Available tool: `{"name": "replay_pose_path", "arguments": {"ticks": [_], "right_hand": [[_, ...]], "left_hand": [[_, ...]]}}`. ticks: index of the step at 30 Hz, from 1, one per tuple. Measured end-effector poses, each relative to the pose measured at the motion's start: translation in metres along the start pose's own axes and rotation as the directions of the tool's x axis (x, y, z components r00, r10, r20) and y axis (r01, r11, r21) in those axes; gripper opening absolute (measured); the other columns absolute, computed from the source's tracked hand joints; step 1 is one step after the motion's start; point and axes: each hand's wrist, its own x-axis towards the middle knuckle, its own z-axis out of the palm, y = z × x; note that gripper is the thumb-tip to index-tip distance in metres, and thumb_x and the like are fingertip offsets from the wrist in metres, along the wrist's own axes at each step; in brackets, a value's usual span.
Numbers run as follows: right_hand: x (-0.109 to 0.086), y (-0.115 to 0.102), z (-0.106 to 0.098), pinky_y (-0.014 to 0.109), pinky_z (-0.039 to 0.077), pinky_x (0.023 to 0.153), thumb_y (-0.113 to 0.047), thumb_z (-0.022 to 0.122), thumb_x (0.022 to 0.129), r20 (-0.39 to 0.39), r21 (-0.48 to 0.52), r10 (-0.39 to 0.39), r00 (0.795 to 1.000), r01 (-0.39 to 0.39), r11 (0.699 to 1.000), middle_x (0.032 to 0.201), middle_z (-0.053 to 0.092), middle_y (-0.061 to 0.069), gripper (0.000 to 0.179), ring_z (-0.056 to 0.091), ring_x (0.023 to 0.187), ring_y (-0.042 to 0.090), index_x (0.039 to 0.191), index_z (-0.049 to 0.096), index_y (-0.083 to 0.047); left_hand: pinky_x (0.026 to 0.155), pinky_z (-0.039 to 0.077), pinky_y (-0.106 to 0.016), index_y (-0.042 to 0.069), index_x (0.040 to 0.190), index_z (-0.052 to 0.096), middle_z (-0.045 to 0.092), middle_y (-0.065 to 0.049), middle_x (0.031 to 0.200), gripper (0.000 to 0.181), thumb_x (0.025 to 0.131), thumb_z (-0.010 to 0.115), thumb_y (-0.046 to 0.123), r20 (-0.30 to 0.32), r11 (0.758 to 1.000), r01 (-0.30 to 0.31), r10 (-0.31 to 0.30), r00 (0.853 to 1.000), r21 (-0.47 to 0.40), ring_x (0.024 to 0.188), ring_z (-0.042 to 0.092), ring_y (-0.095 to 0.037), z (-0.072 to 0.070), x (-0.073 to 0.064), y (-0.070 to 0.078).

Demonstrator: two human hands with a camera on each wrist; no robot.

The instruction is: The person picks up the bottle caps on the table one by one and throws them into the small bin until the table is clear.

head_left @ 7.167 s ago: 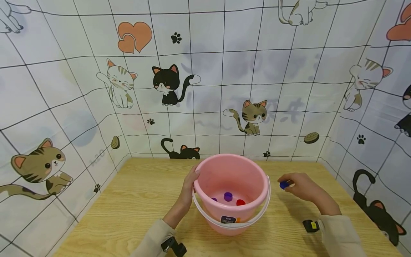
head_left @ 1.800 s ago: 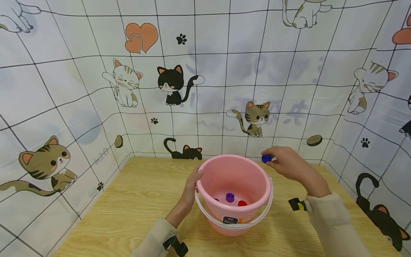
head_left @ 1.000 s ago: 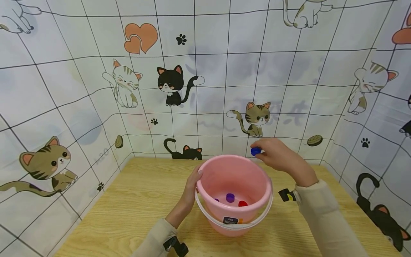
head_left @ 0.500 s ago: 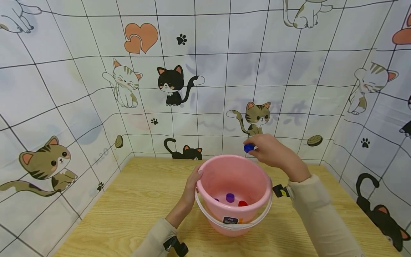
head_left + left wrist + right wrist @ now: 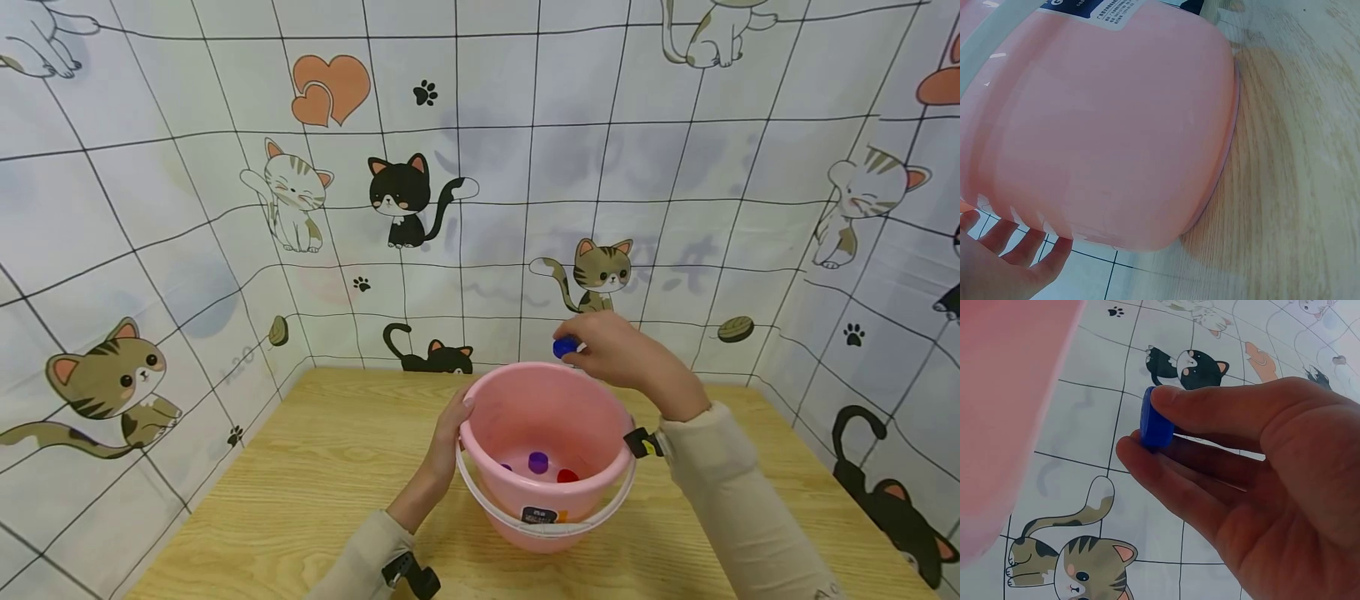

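Observation:
A pink bucket [image 5: 495, 492] stands upright on the wooden table. My left hand [image 5: 446, 442] grips its left side at the rim; in the left wrist view the fingers [image 5: 1054, 259] lie against the outer wall. Between thumb and fingers, my right hand [image 5: 626, 354] pinches a blue bottle cap [image 5: 565, 347]. In the head view this cap shows just above the bucket's far rim, and in the right wrist view the same cap [image 5: 1159, 425] is seen edge-on. Inside on the bottom lie a purple cap [image 5: 537, 462], a red cap [image 5: 567, 476] and a purple piece mostly hidden by the near wall.
The bucket's white handle [image 5: 551, 528] hangs down across its front, below the label [image 5: 538, 515]. Wood-grain table [image 5: 300, 500] surrounds the bucket. A cloth backdrop [image 5: 495, 308] printed with cats and grid lines rises behind and at both sides.
With the blue cap pinched, my right hand has risen from low over the table on the right and moved left to the bucket's far rim. The left hand keeps its grip.

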Motion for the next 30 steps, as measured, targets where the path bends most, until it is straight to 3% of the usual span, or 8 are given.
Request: {"name": "replay_pose_path", "arguments": {"ticks": [17,21,30], "right_hand": [[0.0058,-0.0003,0.0014,0.037,0.062,0.077,-0.009,0.074,0.093,0.021,0.007,-0.034,0.999,0.034,0.999,0.108,0.076,0.011,0.026,0.072,0.092,0.023,0.118,0.073,-0.001],[0.0067,-0.0011,0.0016,0.036,0.061,0.076,-0.007,0.073,0.092,0.011,0.003,-0.039,0.999,0.039,0.999,0.106,0.075,0.010,0.025,0.069,0.088,0.020,0.116,0.073,-0.001],[0.0056,-0.0009,0.0019,0.040,0.062,0.081,-0.006,0.073,0.092,0.034,0.005,-0.024,0.999,0.024,1.000,0.111,0.075,0.013,0.028,0.071,0.095,0.025,0.120,0.072,-0.001]], "left_hand": [[0.103,0.044,-0.038,0.030,0.151,0.049,0.057,-0.004,0.145,0.050,0.106,0.033,0.043,-0.004,1.000,0.005,-0.005,1.000,-0.006,0.128,0.053,-0.025,0.0004,0.0002,-0.0007],[0.099,0.045,-0.036,0.029,0.152,0.048,0.058,-0.006,0.145,0.051,0.106,0.032,0.043,-0.004,1.000,0.006,-0.006,1.000,-0.006,0.126,0.053,-0.026,0.0000,-0.0001,-0.0005],[0.100,0.045,-0.036,0.029,0.152,0.048,0.058,-0.005,0.145,0.050,0.106,0.033,0.042,-0.007,1.000,0.007,-0.007,1.000,-0.006,0.126,0.053,-0.025,0.0003,-0.0003,0.0002]]}}
